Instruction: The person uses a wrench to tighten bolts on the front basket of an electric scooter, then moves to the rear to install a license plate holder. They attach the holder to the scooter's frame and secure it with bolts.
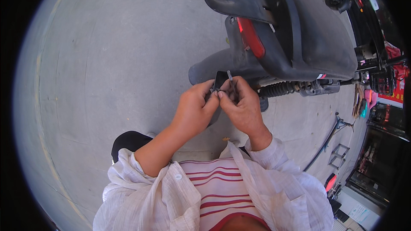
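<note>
Both my hands meet close together beside the rear of a scooter. My left hand [195, 102] is closed on a dark flat piece [220, 78], whose black upper end sticks up between the hands. My right hand [243, 109] is closed around a thin grey metal rod-like tool [230, 76]; its exact kind does not show. The thumbs and fingertips come together at the lower part of the dark piece, and something small between them is too small to name. Just beyond the hands lies the scooter's black rear mudguard [209, 66].
The scooter's black seat [321, 25], curved grab rail [231, 4], red tail light [251, 38] and coil shock absorber [278, 89] stand ahead and to the right. A blue-grey stand [329, 137] and a small metal frame [339, 155] lie on the grey pavement [111, 60] at right.
</note>
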Motion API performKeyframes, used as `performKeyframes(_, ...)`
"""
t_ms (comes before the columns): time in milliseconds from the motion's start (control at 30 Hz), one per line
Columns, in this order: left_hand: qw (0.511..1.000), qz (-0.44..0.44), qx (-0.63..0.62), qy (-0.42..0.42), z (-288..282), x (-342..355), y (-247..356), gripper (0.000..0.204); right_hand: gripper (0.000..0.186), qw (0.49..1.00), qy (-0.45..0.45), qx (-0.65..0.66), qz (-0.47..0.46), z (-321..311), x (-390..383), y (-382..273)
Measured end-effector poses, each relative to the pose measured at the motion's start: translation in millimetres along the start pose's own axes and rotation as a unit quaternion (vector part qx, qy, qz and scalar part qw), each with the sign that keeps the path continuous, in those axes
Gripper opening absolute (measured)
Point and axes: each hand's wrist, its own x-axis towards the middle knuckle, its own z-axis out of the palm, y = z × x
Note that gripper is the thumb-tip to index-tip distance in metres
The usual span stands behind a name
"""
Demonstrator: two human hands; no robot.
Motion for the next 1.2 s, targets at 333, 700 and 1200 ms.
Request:
performKeyframes(333, 0.989, 0.118, 0.078, 0.04, 0, -1, -2, 0.027, 0.017, 0.999, 0.024, -0.007, -0.023, -3, -1, 5)
performKeyframes(700, 0.997, 0.045, 0.047, 0.04, -1, -5, 6, 0.028, 0.018, 0.999, 0.024, 0.007, -0.047, 1, -1, 2)
performKeyframes(1200, 0.999, 0.025, -0.023, 0.039, 6, -7, 1, 0.028, 0.017, 0.993, 0.077, -0.049, -0.076, 6, -3, 20)
